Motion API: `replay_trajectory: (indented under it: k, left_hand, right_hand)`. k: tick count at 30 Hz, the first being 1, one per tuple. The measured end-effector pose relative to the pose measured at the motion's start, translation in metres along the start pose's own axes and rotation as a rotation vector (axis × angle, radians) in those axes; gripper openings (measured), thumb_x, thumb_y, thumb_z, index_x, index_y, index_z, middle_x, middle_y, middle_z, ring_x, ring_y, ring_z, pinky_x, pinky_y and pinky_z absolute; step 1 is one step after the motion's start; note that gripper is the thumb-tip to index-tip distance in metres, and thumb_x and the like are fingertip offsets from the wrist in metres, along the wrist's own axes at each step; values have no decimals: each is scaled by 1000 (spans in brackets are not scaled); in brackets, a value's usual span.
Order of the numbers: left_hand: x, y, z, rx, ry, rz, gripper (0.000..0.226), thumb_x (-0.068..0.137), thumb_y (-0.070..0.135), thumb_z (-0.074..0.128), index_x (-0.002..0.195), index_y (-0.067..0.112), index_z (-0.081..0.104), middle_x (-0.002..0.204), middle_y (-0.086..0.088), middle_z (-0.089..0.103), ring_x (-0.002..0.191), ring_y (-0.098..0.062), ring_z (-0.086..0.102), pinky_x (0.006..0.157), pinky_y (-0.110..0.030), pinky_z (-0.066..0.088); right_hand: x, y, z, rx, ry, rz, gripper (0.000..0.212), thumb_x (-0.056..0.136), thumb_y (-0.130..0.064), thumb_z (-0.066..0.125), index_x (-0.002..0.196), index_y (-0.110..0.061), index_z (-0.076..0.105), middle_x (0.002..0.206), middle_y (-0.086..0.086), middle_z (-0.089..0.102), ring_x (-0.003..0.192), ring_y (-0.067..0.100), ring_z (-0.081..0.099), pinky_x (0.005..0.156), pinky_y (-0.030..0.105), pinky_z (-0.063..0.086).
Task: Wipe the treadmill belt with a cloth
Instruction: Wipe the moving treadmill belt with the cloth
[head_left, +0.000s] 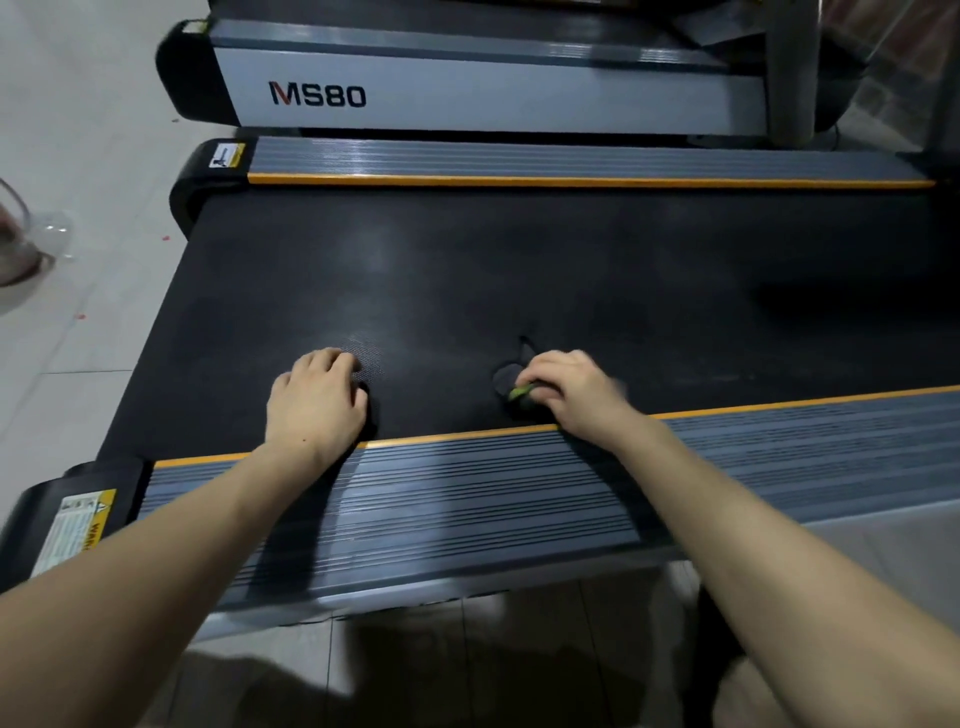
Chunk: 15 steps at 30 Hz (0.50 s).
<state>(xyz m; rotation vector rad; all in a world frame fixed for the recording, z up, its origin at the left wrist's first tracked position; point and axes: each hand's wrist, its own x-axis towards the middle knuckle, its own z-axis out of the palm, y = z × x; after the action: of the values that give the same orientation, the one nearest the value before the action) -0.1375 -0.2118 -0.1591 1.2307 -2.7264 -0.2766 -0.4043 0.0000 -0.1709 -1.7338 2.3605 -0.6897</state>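
On the white side panel of the second treadmill, which stands beyond the belt, I read "MS80", the M partly in red. On the black end cap at the near left corner of the belt there is a yellow and white warning sticker; I can read only "WAR" on its yellow strip, the small print is too fine. A smaller sticker of the same kind sits at the far left corner of the belt, on the end of the far side rail; its writing I cannot read.

The treadmill belt is black and lies across my view. My left hand rests on the belt close to its near edge, palm down, the fingers bent a little and holding nothing. My right hand is to the right of it, also just inside the near edge of the belt, and its fingers are curled around a dark cloth with a green part, pressing it on the belt. The cloth is almost the same colour as the belt, so its outline is hard to follow.

The near side rail, grey with ribs and an orange line along the belt, lies under both my wrists. Beyond my hands the belt surface is open up to the orange line of the far rail, and also to the right. To the left of the belt is the pale tiled floor, with a clear container standing on it, cut by the frame edge
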Motion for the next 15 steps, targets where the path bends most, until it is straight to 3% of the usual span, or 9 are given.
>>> replay_trajectory:
  k: [4, 7, 9, 12, 15]
  left_hand:
    - [-2, -24, 1, -10, 40, -32, 32, 93, 26, 49, 121, 16, 61, 144, -5, 53, 136, -28, 43, 106, -48, 38]
    - [-3, -25, 3, -67, 76, 19, 32, 94, 24, 48, 121, 13, 62, 141, -6, 55, 134, -28, 45, 107, -47, 39]
    - [-2, -24, 3, -77, 96, 99, 34, 94, 23, 50, 124, 13, 62, 139, -6, 57, 132, -26, 48, 109, -45, 39]
    - [-1, -26, 3, -105, 93, 124, 36, 93, 24, 47, 125, 16, 61, 139, -3, 57, 135, -21, 45, 116, -44, 31]
    - [0, -27, 4, -122, 59, 122, 35, 94, 26, 45, 125, 21, 60, 140, 1, 55, 138, -17, 40, 118, -45, 24]
  right_hand:
    - [30, -82, 46, 85, -131, -170, 22, 86, -17, 71, 102, -33, 72, 113, -14, 65, 95, 19, 51, 90, 39, 47]
    - [42, -77, 47, 66, -174, -224, 23, 90, -20, 69, 105, -37, 66, 115, -18, 61, 98, 15, 49, 92, 38, 46]
    - [49, -59, 40, 17, -121, -169, 21, 92, -25, 64, 108, -39, 63, 117, -18, 60, 102, 19, 53, 92, 40, 46]
    - [56, -63, 47, 26, 25, 89, 20, 92, -23, 63, 107, -35, 68, 117, -14, 62, 102, 21, 51, 94, 31, 41]
    - [46, -80, 57, 19, 15, 115, 21, 91, -20, 67, 108, -33, 69, 119, -14, 63, 103, 19, 50, 90, 26, 37]
